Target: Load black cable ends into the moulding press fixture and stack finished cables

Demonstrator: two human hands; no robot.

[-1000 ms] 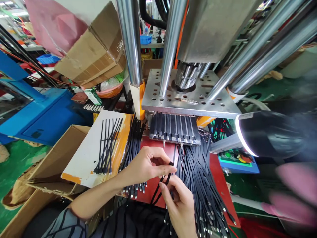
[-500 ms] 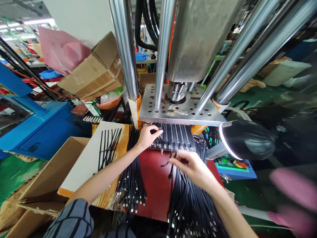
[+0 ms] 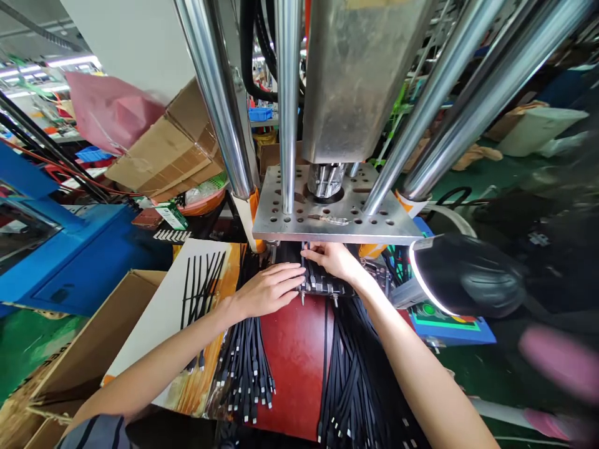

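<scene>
My right hand reaches under the raised steel plate of a press. Its thumb and forefinger pinch a thin black cable over the left part of the black slotted fixture. Beside it, my left hand has its fingers stretched out, the tips at the fixture's front left corner near that cable. Whether those tips touch the cable, I cannot tell. A big bundle of black flat cables with metal plugs spreads in front of the fixture. Another bundle hangs below my left hand.
Steel columns stand around the press. A black round lamp is at right, above a blue control box. The red tabletop shows between the bundles. A white board with several cables and an open carton are at left.
My right hand has moved from the cables in front of the fixture up under the plate. My left hand has come down from the fixture's left side, its pinch now opened into stretched fingers.
</scene>
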